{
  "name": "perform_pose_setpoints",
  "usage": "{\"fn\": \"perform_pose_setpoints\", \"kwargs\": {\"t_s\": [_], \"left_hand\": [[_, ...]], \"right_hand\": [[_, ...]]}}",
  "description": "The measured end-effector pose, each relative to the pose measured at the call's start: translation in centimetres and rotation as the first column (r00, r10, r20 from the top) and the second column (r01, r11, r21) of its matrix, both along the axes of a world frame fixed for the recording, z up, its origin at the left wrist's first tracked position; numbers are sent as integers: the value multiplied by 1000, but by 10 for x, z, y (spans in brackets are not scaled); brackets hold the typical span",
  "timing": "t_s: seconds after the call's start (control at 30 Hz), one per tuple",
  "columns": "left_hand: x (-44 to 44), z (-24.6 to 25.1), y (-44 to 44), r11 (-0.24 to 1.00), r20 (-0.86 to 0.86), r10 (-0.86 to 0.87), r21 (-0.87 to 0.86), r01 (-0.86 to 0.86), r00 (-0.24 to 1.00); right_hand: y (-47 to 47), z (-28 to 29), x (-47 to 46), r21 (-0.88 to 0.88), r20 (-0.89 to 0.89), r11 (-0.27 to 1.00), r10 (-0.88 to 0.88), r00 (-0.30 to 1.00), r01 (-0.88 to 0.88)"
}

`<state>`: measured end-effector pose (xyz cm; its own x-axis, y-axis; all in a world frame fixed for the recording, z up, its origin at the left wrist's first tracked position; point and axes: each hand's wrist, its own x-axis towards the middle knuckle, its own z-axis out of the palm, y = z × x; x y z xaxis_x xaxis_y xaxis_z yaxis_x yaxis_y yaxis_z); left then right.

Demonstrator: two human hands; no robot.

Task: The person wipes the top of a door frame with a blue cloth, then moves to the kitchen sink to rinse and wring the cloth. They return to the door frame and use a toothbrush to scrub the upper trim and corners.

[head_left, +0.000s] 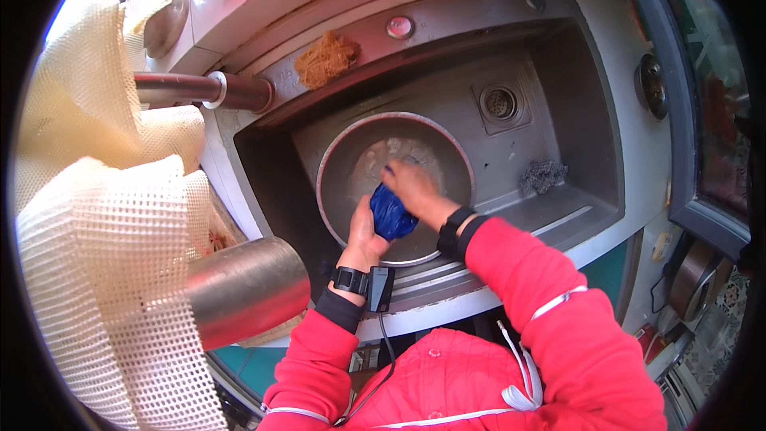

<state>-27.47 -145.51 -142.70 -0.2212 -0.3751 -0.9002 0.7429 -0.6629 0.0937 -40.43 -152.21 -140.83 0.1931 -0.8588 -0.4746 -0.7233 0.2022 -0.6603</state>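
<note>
A wet, bunched-up blue cloth (pixel 393 214) is held over a round metal basin (pixel 320 185). My left hand (pixel 366 228) cups it from the lower left, palm against the cloth. My right hand (pixel 412 184), slightly blurred, closes over its upper end, and a bit of blue shows by the fingers. Cloudy, sudsy water (pixel 374 152) lies in the bottom of the basin. The basin stands inside a stainless steel sink (pixel 413 93), against its near side. Part of the cloth is hidden beneath my right hand.
A drain (pixel 499 103) and a steel wool scrubber (pixel 543 176) are at the sink's right. A tan fibrous scrubber (pixel 328 60) rests on the back ledge. Cream mesh fabric (pixel 102 263) partly drapes a metal cylinder (pixel 251 287) at left. A window frame (pixel 682 131) borders the right.
</note>
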Motion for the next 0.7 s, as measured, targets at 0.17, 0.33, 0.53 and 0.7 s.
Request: {"fn": "perform_pose_setpoints", "kwargs": {"t_s": [0.17, 0.33, 0.53, 0.7], "left_hand": [[12, 12, -5, 998, 352, -55, 23, 50, 934], [3, -21, 0, 999, 55, -18, 29, 16, 998], [14, -29, 7, 977, -75, 176, -104, -184, 981], [1, 7, 3, 973, 71, 24, -229, -7, 997]], "right_hand": [[-3, -40, -30, -204, -175, 966, -196, 965, 159], [22, -39, 2, 372, 331, 928, -129, 935, -3], [39, 18, 24, 43, 309, 990, 117, 944, -137], [1, 13, -2, -24, -10, 999, 22, 1000, -22]]}}
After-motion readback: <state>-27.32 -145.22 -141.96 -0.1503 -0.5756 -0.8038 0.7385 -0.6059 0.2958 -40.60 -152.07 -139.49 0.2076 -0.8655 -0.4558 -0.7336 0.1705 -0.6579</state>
